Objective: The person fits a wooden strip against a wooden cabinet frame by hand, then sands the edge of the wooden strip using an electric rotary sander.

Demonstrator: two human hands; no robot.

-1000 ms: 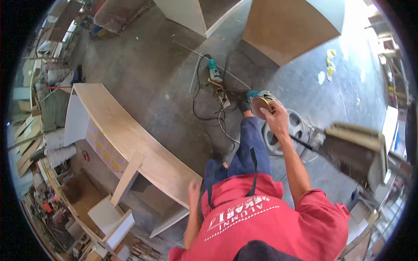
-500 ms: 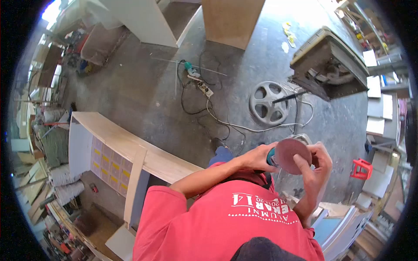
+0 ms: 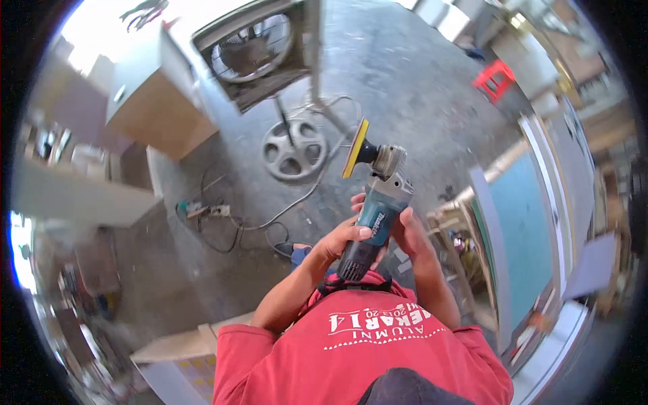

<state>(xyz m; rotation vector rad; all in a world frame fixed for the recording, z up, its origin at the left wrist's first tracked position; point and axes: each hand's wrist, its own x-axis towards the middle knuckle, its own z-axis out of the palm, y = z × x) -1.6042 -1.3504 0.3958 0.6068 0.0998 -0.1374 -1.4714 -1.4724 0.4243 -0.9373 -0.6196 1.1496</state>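
Note:
A teal and black power tool is held in front of the red shirt, its metal head pointing up and away. A round pad with a yellow edge is fitted to that head, seen nearly edge-on. My left hand is wrapped round the tool's body from the left, thumb on top. My right hand grips the same body from the right, near the metal head, with part of its fingers hidden behind the tool.
A spoked round base stands on the floor below a box-framed fan. Cables and a power strip lie left. Upright panels lean at the right. Beyond them is a red stool. A wooden cabinet stands upper left.
The view has swung to the right. Both hands now hold the tool's body; the right hand has left the disc face, and the pad has turned from facing the camera to edge-on.

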